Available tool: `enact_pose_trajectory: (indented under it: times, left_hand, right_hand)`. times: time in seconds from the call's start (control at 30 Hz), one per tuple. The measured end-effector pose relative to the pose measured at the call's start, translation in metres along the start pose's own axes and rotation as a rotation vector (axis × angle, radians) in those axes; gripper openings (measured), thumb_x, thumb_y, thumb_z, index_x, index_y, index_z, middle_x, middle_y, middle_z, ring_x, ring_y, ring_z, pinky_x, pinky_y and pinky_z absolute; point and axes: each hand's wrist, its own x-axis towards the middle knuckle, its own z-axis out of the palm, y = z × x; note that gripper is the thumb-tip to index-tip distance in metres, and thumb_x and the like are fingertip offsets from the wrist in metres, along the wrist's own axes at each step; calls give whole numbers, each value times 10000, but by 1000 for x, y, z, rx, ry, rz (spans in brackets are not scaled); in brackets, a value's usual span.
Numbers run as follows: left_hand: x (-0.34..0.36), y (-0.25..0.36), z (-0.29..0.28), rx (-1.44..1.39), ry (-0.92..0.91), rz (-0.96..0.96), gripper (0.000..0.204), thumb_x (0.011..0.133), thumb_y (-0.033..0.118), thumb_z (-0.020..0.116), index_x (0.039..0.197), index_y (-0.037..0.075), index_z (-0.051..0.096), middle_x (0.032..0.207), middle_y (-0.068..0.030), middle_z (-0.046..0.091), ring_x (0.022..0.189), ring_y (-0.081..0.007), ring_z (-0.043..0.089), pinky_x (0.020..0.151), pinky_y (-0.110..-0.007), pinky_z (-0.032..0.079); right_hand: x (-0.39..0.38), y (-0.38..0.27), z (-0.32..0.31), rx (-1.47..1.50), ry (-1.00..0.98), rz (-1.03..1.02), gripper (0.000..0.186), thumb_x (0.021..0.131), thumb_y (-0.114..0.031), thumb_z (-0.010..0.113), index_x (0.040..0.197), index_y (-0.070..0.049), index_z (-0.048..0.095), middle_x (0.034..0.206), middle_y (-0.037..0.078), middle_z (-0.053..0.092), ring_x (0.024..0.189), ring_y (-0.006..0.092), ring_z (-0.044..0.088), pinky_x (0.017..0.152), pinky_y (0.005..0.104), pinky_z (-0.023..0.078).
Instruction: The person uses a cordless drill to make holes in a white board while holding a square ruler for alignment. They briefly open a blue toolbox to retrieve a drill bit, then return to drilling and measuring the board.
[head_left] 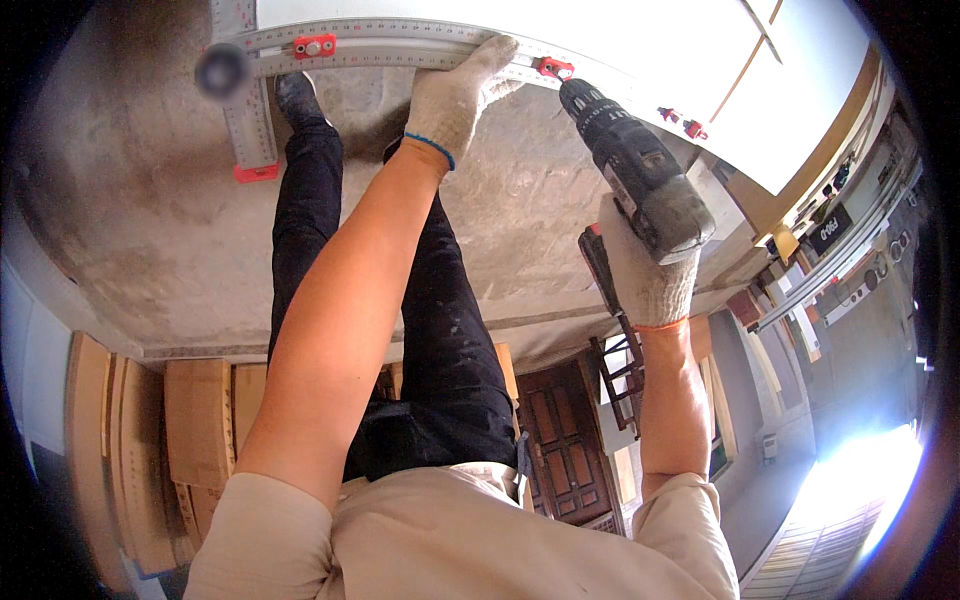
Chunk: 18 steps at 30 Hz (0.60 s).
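Left hand (455, 95), gloved: pressed flat on metal ruler jig (390, 45) along white panel (600, 50) edge. Right hand (645, 275): gripping cordless drill (630, 165), bit near panel edge; drilling apparently not yet begun.

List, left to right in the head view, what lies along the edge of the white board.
Red end cap of the ruler's hanging arm → red stop → left hand → second red stop → cordless drill in right hand → small red clamps.
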Motion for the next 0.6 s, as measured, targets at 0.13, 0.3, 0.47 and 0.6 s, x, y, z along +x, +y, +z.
enact_pose_trajectory:
  times: [0.13, 0.3, 0.47, 0.6]
  left_hand:
    - [-1, 1, 1, 12, -23, 20, 449, 1022, 92, 719, 1345, -183, 570, 1353, -278, 642, 1266, -412, 668, 1124, -530, 562]
    - [-1, 2, 2, 53, -49, 27, 472, 1034, 118, 709, 1358, -187, 555, 1363, -291, 632, 1272, -422, 664, 1127, -538, 558]
    - [-1, 2, 2, 55, -41, 48, 435, 1038, 131, 705, 1315, -183, 587, 1318, -278, 657, 1237, -410, 686, 1120, -534, 567]
    - [2, -1, -1, 9, -24, 23, 398, 1011, 108, 734, 1293, -153, 629, 1286, -242, 687, 1202, -360, 709, 1088, -491, 595]
  right_hand:
    - [-1, -3, 0, -33, -15, 12, 133, 907, -106, 772, 997, -9, 763, 898, 155, 774, 794, 304, 758, 747, 381, 597]
    - [2, -1, 2, -22, -30, -45, 130, 917, -133, 761, 977, -18, 756, 891, 150, 767, 809, 318, 751, 752, 399, 599]
    - [3, 0, 2, -139, -56, -128, 137, 918, -127, 754, 1003, -20, 753, 900, 147, 763, 813, 324, 744, 762, 411, 596]
    - [4, -1, 2, -46, -42, -83, 142, 916, -123, 761, 1011, -18, 750, 899, 143, 767, 824, 313, 749, 762, 411, 597]
